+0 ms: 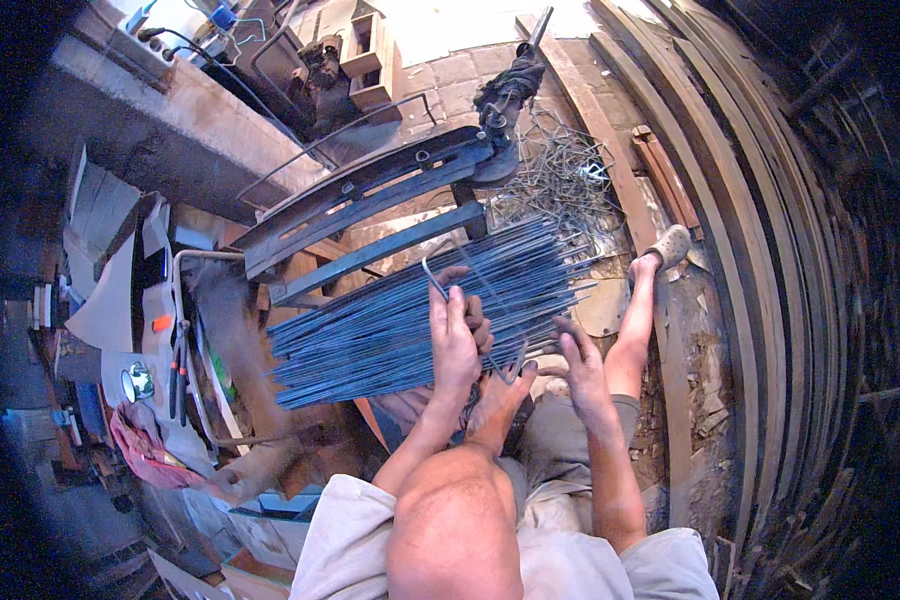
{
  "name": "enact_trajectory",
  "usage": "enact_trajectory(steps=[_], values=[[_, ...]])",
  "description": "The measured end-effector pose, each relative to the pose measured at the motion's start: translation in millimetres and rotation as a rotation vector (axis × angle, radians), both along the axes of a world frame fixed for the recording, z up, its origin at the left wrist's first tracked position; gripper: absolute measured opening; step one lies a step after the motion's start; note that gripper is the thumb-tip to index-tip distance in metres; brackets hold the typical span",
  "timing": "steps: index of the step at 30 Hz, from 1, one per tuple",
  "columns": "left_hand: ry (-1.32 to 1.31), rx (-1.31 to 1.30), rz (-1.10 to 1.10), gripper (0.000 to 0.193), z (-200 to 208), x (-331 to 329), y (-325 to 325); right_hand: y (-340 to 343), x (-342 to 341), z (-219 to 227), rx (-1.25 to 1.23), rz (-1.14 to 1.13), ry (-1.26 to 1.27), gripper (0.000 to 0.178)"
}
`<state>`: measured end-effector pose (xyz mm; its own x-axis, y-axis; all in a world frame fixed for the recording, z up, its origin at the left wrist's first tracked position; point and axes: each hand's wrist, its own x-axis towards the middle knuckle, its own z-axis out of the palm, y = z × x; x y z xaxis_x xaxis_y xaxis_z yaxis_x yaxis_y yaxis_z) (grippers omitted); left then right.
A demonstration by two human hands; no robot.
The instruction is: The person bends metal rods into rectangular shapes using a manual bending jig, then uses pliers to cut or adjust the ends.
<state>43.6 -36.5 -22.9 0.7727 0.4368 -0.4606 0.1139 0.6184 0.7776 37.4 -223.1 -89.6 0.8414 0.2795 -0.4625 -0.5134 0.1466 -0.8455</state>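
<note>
Just beyond the two hands, a wide bundle of thin dark rods (410, 325) is laid slantwise. In front of it, one thin bent rod (431, 277) is held up by the left hand (457, 335); its curved upper end is seen above the fingers, and its lower part is directed toward the right hand (583, 375).

Behind the bundle, a dark metal frame (365, 208) with long slotted bars is placed, and beside it a lever (503, 97) wrapped in dark material is seen. A tangle of wire pieces (568, 170) is spread near the far right end of the bundle, and farther right, long planks (735, 200) are stacked. By the left side, pliers (177, 375) with orange on the handles, a white and green mug (137, 381) and a pink cloth (150, 445) are found. The near edge of the bundle is partly covered by a bare foot (497, 408) (the other foot is put in a sandal (670, 246)).

The left fingers are closed around the bent rod, with the thumb pointed upward. The right fingers are half curled and kept apart from one another; whether the lower end of the rod is touched by them cannot be told.
</note>
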Motion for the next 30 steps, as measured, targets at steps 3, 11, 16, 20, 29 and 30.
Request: enact_trajectory(steps=[3,11,16,20,29,30], values=[[-0.037,0.029,-0.122,0.023,-4.9,-9.5,-0.5,18.7,-20.6,-16.8,0.135,-0.002,0.232,0.051],[-0.232,-0.092,-0.812,0.045,-6.8,-15.9,-5.4,-20.0,-74.2,-40.5,0.139,-0.077,0.246,0.039],[-0.312,0.694,-0.899,0.063,-49.2,-16.5,-7.0,-54.4,-44.3,-30.3,-0.075,-0.356,-0.047,0.032],[-0.289,0.757,-0.887,0.065,-48.1,-14.1,-8.4,-153.4,58.3,-99.7,-0.437,-0.345,-0.318,0.037],[-0.353,0.787,-0.854,0.056,-61.0,-20.8,5.7,-30.6,172.8,-80.4,-0.895,-0.180,-0.583,0.040],[-0.319,0.784,-0.855,0.054,-60.4,-26.7,11.5,0.2,149.7,-79.2,-0.989,-0.046,-0.803,0.036]])
